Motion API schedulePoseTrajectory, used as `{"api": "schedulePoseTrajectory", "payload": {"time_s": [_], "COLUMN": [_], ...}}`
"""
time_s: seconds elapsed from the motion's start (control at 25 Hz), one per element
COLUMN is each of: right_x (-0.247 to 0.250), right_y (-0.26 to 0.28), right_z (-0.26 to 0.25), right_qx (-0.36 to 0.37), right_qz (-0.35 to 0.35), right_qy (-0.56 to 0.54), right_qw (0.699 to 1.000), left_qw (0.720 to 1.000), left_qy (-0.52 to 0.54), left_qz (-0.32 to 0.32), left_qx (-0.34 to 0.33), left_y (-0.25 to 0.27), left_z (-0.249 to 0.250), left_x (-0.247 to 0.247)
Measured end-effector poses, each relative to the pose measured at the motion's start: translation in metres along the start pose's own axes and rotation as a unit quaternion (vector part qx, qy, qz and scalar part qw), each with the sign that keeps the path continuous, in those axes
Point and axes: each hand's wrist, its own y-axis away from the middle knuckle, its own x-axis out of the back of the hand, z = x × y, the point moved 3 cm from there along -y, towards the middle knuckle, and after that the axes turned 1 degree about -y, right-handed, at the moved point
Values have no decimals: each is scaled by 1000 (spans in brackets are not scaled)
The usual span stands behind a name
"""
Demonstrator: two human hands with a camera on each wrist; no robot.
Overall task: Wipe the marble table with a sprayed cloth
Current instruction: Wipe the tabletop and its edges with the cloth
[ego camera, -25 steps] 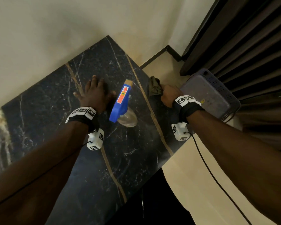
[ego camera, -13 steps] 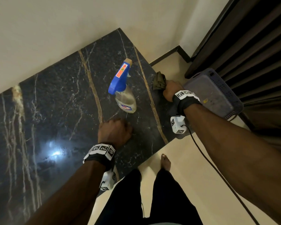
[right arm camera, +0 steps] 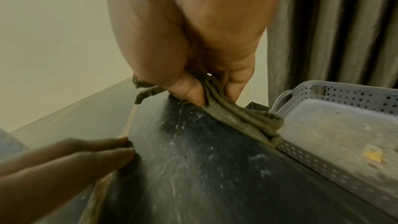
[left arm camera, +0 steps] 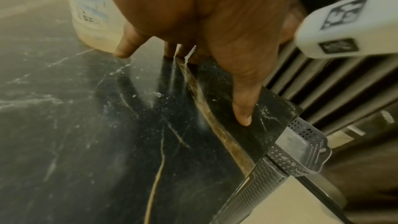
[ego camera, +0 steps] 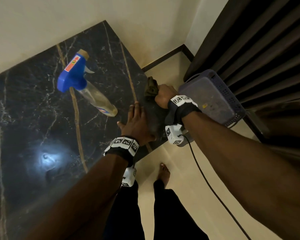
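Observation:
The black marble table with tan veins fills the left of the head view. My right hand grips a bunched olive-green cloth at the table's right edge; in the right wrist view the cloth hangs from between thumb and fingers onto the marble. My left hand lies flat on the table just beside the right hand, fingers straight. A spray bottle with a blue trigger head stands upright to the left of both hands.
A perforated grey plastic basket sits against the table's right edge, with dark curtains behind it. A black cable runs from my right wrist down over the beige floor. My bare foot stands near the table's front corner.
My left hand has left the area by the bottle, drawn back as a fist, then opened and moved right to lie flat beside the right hand. The right hand kept its hold on the cloth.

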Motion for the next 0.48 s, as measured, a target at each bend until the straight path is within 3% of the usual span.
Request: {"api": "schedulePoseTrajectory", "payload": {"time_s": [0.24,0.48], "right_x": [14,8], "right_y": [-5,34], "right_z": [-19,18], "right_qx": [24,9], "right_qz": [-4,-40], "right_qy": [7,26], "right_qw": [1000,999], "left_qw": [999,998], "left_qy": [-23,-31], "left_qz": [-32,-47], "left_qx": [22,24], "left_y": [-1,1], "left_z": [-2,-1], "left_x": [-8,-6]}}
